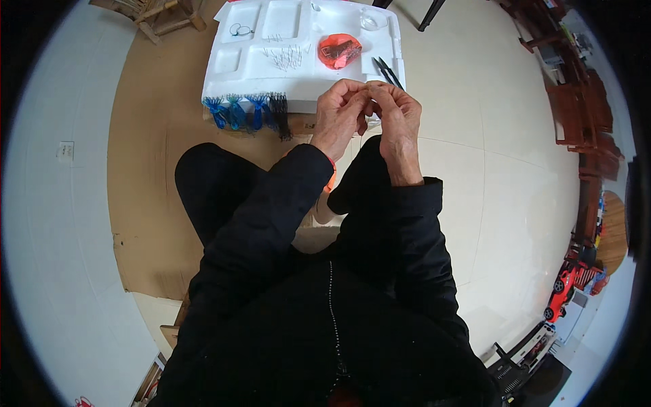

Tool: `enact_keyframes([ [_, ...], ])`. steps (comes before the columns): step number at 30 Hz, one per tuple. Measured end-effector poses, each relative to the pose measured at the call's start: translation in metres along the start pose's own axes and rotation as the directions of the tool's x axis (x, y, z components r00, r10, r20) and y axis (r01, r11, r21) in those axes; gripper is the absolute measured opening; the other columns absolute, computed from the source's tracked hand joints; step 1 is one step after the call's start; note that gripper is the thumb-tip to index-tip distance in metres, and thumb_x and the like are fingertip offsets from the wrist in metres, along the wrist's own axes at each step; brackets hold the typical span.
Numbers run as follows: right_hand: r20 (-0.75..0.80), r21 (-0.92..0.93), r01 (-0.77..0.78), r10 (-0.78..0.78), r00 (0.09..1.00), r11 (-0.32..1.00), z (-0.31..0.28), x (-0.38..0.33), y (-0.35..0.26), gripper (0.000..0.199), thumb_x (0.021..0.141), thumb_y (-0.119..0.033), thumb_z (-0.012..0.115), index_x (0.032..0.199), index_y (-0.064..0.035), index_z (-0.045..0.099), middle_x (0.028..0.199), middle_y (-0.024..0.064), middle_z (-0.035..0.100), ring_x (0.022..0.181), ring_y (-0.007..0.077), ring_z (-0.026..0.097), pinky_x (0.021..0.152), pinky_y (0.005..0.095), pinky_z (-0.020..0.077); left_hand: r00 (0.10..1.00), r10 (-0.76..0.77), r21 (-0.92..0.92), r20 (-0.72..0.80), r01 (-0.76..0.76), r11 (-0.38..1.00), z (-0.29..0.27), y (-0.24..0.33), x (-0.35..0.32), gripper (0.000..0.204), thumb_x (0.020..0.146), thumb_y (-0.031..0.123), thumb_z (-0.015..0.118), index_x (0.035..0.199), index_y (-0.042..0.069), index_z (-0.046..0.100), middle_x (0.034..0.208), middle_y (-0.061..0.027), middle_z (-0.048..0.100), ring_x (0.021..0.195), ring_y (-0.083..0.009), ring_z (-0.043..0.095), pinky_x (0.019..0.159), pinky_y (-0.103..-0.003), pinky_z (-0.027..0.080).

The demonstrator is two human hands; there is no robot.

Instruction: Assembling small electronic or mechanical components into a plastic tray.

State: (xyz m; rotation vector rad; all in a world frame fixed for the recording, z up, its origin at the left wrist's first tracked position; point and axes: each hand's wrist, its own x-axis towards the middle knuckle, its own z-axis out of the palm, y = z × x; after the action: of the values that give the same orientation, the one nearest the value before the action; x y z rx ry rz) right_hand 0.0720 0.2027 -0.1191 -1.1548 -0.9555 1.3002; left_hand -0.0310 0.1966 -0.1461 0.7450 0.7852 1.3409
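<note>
My left hand (338, 121) and my right hand (399, 122) meet in front of a white foam tray (305, 87). Both have thumb and fingers pinched together, tips almost touching; whatever lies between them is too small to make out. Thin wire-like pieces (286, 57) are scattered in one shallow compartment. Beside them sits an orange-red plastic bag (339, 51) with dark items in it. Just beyond my right hand lies a pair of black tweezers (388, 72). Blue strand bundles (258, 112) and a black bundle (279, 115) hang over the tray's near edge.
A small clear dish (373, 19) and a dark thin loop (241, 30) rest in far compartments. Brown cardboard (142, 203) covers the floor at left. Wooden furniture (576, 115) and a red toy car (559, 293) stand along the right. A wooden chair (166, 17) is at far left.
</note>
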Motion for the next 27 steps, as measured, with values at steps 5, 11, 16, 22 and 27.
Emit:
enact_keyframes([
  [5, -0.012, 0.017, 0.009, -0.008, 1.000, 1.000, -0.003, 0.002, -0.002, 0.015, 0.083, -0.008, 0.059, 0.085, 0.0056, 0.064, 0.069, 0.0049, 0.060, 0.059, 0.0104, 0.051, 0.053, 0.0240, 0.0425, 0.999, -0.018, -0.020, 0.026, 0.019, 1.000, 0.002, -0.001, 0.000, 0.009, 0.093, 0.005, 0.051, 0.096, -0.001, 0.056, 0.069, -0.0030, 0.056, 0.051, -0.0061, 0.048, 0.041, -0.021, 0.038],
  [11, -0.018, 0.024, -0.008, 0.008, 1.000, 1.000, -0.003, -0.002, -0.007, 0.016, 0.083, -0.009, 0.060, 0.086, 0.0057, 0.065, 0.071, 0.0058, 0.062, 0.060, 0.0110, 0.052, 0.058, 0.0238, 0.0440, 1.000, -0.008, -0.026, 0.029, 0.009, 1.000, 0.006, 0.000, -0.002, 0.009, 0.093, 0.006, 0.051, 0.096, -0.001, 0.056, 0.069, -0.0025, 0.055, 0.051, -0.0060, 0.047, 0.041, -0.021, 0.037],
  [16, -0.027, 0.017, -0.015, 0.015, 1.000, 1.000, -0.005, -0.003, -0.009, 0.016, 0.082, -0.009, 0.061, 0.086, 0.0058, 0.065, 0.071, 0.0059, 0.062, 0.059, 0.0110, 0.052, 0.059, 0.0237, 0.0443, 1.000, 0.001, -0.017, 0.026, 0.000, 1.000, 0.008, 0.001, -0.003, 0.009, 0.093, 0.006, 0.051, 0.096, 0.000, 0.056, 0.068, -0.0020, 0.054, 0.051, -0.0059, 0.046, 0.041, -0.021, 0.037],
  [22, -0.036, 0.047, -0.003, 0.005, 0.999, 0.999, -0.004, -0.006, -0.012, 0.015, 0.081, -0.008, 0.062, 0.086, 0.0059, 0.066, 0.071, 0.0056, 0.062, 0.059, 0.0107, 0.051, 0.059, 0.0232, 0.0433, 1.000, 0.007, -0.007, 0.026, -0.007, 1.000, 0.011, 0.004, -0.004, 0.008, 0.093, 0.006, 0.051, 0.096, 0.000, 0.056, 0.068, -0.0017, 0.054, 0.050, -0.0058, 0.046, 0.041, -0.021, 0.037],
  [27, -0.056, 0.044, -0.014, 0.017, 0.998, 0.999, -0.001, -0.007, -0.016, 0.015, 0.081, -0.008, 0.062, 0.086, 0.0059, 0.066, 0.071, 0.0055, 0.062, 0.060, 0.0107, 0.051, 0.061, 0.0233, 0.0429, 1.000, 0.006, -0.018, 0.021, -0.006, 1.000, 0.013, 0.005, -0.005, 0.008, 0.094, 0.006, 0.051, 0.095, 0.000, 0.056, 0.067, -0.0015, 0.054, 0.050, -0.0056, 0.045, 0.041, -0.021, 0.037],
])
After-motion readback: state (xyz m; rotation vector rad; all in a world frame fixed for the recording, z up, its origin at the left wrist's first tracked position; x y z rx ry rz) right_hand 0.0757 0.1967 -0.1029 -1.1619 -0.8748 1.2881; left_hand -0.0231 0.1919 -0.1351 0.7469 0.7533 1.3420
